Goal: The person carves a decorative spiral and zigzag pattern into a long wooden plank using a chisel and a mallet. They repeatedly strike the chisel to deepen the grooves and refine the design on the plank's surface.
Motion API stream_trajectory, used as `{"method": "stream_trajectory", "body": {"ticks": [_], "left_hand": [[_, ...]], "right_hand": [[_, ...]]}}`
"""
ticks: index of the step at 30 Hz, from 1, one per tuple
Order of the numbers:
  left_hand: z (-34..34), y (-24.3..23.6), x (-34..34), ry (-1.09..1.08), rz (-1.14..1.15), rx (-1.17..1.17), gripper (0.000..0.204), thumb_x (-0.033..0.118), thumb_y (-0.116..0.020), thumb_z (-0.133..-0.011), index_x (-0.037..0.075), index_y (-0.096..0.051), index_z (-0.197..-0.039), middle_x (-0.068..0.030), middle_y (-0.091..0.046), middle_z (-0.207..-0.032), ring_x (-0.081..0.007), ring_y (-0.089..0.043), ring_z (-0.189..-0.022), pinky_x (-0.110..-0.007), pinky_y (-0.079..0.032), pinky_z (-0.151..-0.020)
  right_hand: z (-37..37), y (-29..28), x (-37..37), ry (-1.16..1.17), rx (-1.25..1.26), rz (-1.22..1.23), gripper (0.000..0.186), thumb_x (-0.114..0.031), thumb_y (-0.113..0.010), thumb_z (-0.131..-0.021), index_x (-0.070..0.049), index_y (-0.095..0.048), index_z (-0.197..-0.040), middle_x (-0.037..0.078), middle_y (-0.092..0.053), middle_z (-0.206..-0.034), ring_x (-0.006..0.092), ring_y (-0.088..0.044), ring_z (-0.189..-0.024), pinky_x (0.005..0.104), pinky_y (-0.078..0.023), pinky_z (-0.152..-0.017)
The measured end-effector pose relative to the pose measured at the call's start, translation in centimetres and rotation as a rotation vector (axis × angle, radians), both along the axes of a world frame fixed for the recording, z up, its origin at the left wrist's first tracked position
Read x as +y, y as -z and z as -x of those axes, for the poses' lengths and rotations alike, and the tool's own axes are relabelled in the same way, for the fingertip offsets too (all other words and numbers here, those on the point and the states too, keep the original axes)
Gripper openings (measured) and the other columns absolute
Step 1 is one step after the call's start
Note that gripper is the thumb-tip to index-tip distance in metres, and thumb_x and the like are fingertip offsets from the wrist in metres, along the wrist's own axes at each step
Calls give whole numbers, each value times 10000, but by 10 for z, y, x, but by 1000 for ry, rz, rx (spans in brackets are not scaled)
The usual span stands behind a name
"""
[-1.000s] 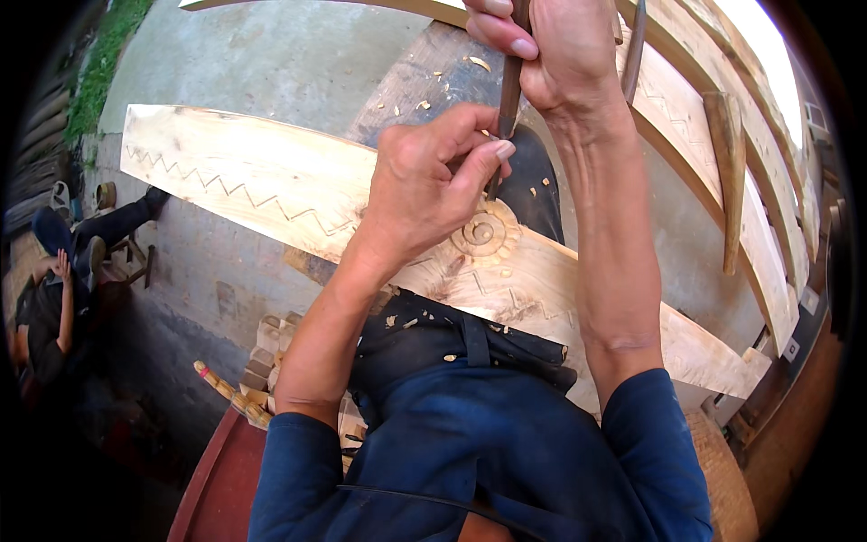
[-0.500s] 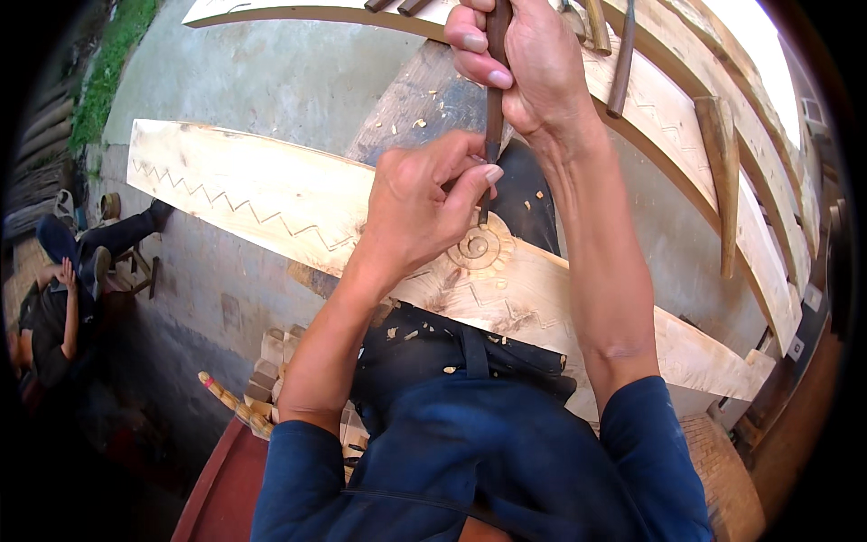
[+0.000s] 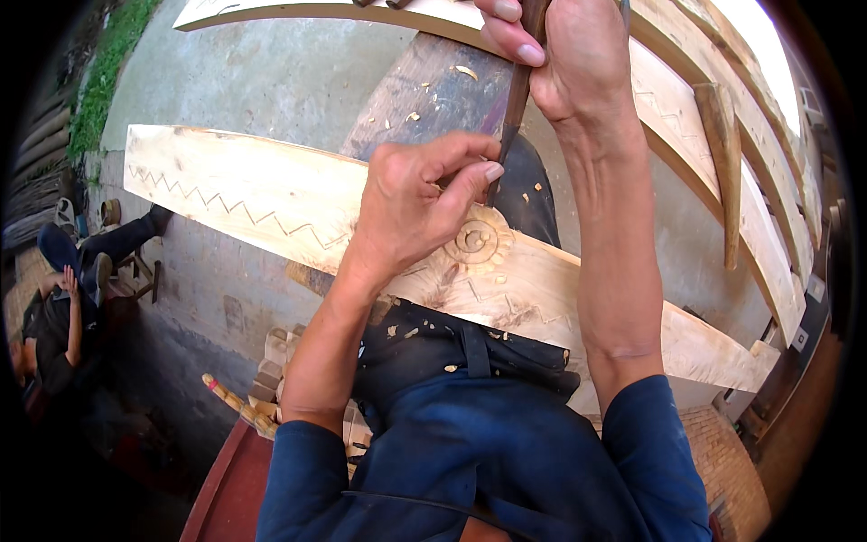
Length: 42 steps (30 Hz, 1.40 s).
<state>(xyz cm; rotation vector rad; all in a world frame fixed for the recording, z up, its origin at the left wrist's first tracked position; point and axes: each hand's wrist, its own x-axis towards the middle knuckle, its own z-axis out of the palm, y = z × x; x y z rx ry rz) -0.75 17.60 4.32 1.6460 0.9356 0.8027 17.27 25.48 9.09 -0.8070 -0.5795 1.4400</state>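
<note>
A pale wooden board [image 3: 244, 176] lies across my lap, with a carved round flower [image 3: 476, 240] near its middle and zigzag lines along its length. My right hand [image 3: 578, 68] is closed round the dark handle of a carving chisel [image 3: 517, 101]. Lower on the same tool, the thumb and fingers of my left hand [image 3: 417, 194] pinch the shaft close to the blade. The chisel leans, handle to the right, its tip at the flower's upper rim. Whether the tip touches the wood, I cannot tell.
A worn plank [image 3: 406, 95] with wood chips runs ahead under the board. Several long pale boards curve along the right, with a wooden mallet [image 3: 722, 172] on one. Another person [image 3: 59, 316] sits at the far left. A red surface [image 3: 230, 488] is at lower left.
The chisel has tilted, its handle swinging right with my right hand. My left hand keeps its pinch low on the tool and has barely moved.
</note>
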Motion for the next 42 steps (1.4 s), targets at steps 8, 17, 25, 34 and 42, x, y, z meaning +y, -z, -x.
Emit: {"method": "stream_trajectory", "body": {"ticks": [8,17,25,34,42], "left_hand": [[0,1,0,17,15,-5,90,-13,-736,-991,-63,-773,-1056,-80,-785,-764,-87,-722,-679,-240,-573,-623],[2,1,1,19,31,-3,116,-11,-738,-990,-70,-778,-1081,-91,-796,-794,-98,-738,-693,-244,-588,-623],[3,-1,2,33,43,16,115,-4,-748,-985,-70,-779,-1074,-94,-803,-821,-102,-739,-696,-248,-594,-620],[0,2,4,46,-24,79,94,16,-753,-981,-58,-778,-1035,-85,-791,-787,-96,-727,-669,-259,-578,-604],[-2,2,2,20,-58,128,88,13,-746,-983,-52,-777,-1032,-76,-771,-745,-95,-717,-662,-263,-572,-611]], "right_hand": [[1,3,0,6,-16,19,507,-547,-429,-1174,-135,-502,-887,59,-547,-634,89,-369,-386,209,-292,-341],[1,2,-2,55,-82,-12,490,-529,-456,-1169,-141,-502,-873,51,-539,-633,90,-377,-403,211,-302,-349],[3,3,-1,68,-67,-5,477,-526,-467,-1167,-143,-491,-884,48,-522,-636,88,-406,-436,211,-308,-352],[7,14,-3,90,-108,42,487,-530,-460,-1171,-143,-494,-878,27,-523,-626,85,-385,-411,216,-284,-347],[6,23,-2,76,-89,135,517,-570,-467,-1158,-143,-489,-867,31,-526,-623,89,-369,-394,221,-280,-346]]}}
